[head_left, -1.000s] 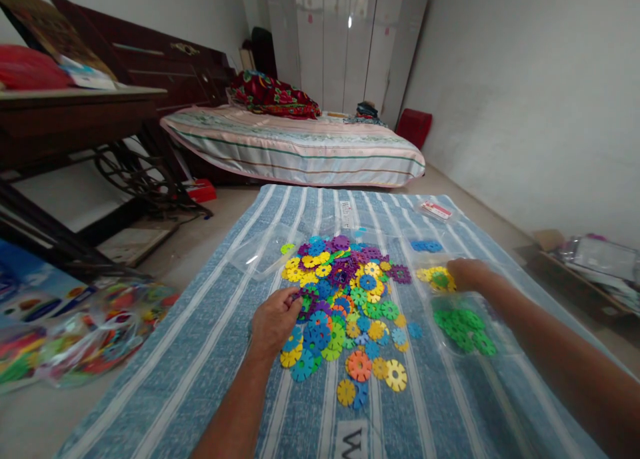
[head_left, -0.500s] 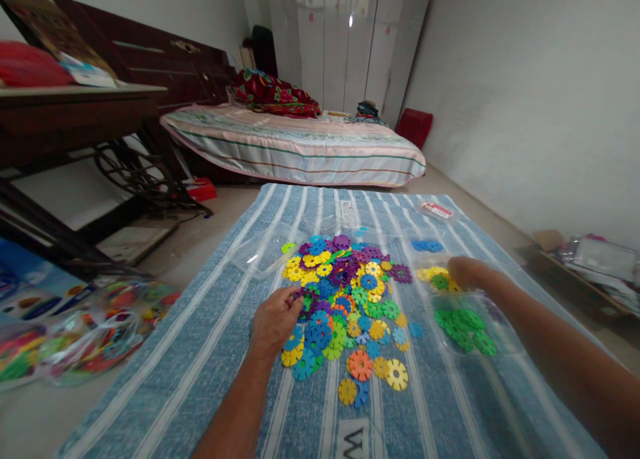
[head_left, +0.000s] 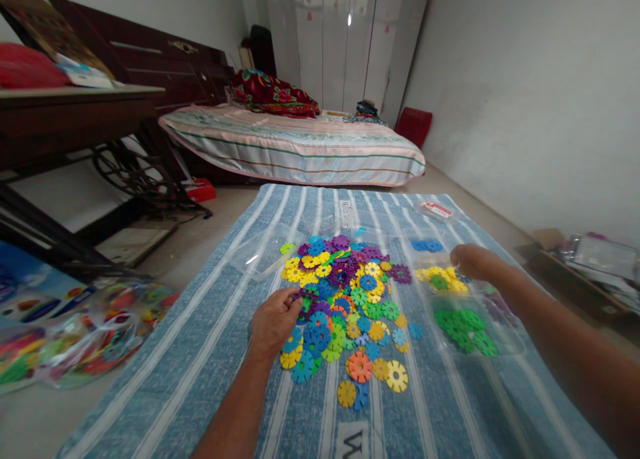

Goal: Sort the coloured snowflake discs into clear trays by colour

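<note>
A heap of coloured snowflake discs lies on a blue striped cloth. My left hand rests at the heap's left edge, fingers curled on discs there. My right hand hovers, closed, over a clear tray holding yellow discs; whether it holds a disc is hidden. Closer to me, a clear tray of green discs sits under my right forearm. A few blue discs lie in a further clear tray.
An empty clear tray lies left of the heap. A bag of coloured pieces sits on the floor at left. A dark table stands at left, a bed lies beyond the cloth, and boxes stand along the right wall.
My right hand has lifted and drifted slightly away from me over the yellow discs. My left hand has stayed at the heap's edge.
</note>
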The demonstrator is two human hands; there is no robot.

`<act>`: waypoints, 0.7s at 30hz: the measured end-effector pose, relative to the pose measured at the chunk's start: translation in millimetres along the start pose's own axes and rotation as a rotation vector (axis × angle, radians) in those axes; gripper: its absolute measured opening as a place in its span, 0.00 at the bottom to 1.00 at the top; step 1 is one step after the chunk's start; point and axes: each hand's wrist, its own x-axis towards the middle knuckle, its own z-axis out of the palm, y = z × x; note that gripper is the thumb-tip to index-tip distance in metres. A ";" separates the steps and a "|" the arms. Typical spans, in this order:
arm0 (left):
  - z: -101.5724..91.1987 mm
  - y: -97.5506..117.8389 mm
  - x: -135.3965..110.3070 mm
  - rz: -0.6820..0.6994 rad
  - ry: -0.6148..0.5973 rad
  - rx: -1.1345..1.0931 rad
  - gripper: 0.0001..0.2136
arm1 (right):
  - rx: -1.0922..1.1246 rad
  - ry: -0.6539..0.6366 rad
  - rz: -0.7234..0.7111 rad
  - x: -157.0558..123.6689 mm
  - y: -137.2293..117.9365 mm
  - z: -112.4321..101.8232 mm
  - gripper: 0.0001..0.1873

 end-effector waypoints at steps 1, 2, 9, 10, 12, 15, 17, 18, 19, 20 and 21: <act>0.0 0.1 0.2 -0.002 0.000 0.000 0.15 | -0.010 0.035 0.041 -0.7 -1.4 -7.0 0.13; 0.1 0.2 0.3 -0.003 -0.001 0.001 0.16 | -0.024 0.085 0.091 -1.6 -3.4 -13.6 0.15; 0.6 -0.3 0.6 0.006 0.011 0.004 0.16 | -0.084 0.028 0.075 -7.6 -27.7 -15.5 0.14; 0.6 -0.4 0.4 0.007 0.011 0.003 0.16 | -0.075 -0.016 0.029 -6.9 -30.4 -10.1 0.13; 0.4 -0.3 0.0 0.006 0.008 0.000 0.17 | -0.063 -0.092 -0.049 -4.7 -34.3 0.5 0.16; -0.4 0.3 -0.2 0.001 0.004 -0.010 0.17 | -0.059 -0.149 -0.110 -2.1 -38.0 9.7 0.21; -1.0 0.7 0.5 -0.002 0.005 -0.010 0.16 | -0.063 -0.154 -0.111 -1.5 -40.4 11.2 0.20; -1.3 0.7 1.0 -0.002 0.005 -0.008 0.16 | -0.065 -0.149 -0.103 -1.4 -41.8 11.2 0.19; -1.5 0.6 1.6 -0.003 0.004 -0.006 0.16 | -0.066 -0.142 -0.094 -1.2 -43.2 11.1 0.18; -1.5 0.5 2.3 -0.004 0.002 -0.004 0.16 | -0.065 -0.134 -0.085 -0.9 -44.5 10.9 0.18; -1.5 0.2 2.9 -0.006 -0.001 -0.003 0.17 | -0.061 -0.124 -0.078 -0.5 -45.7 10.6 0.19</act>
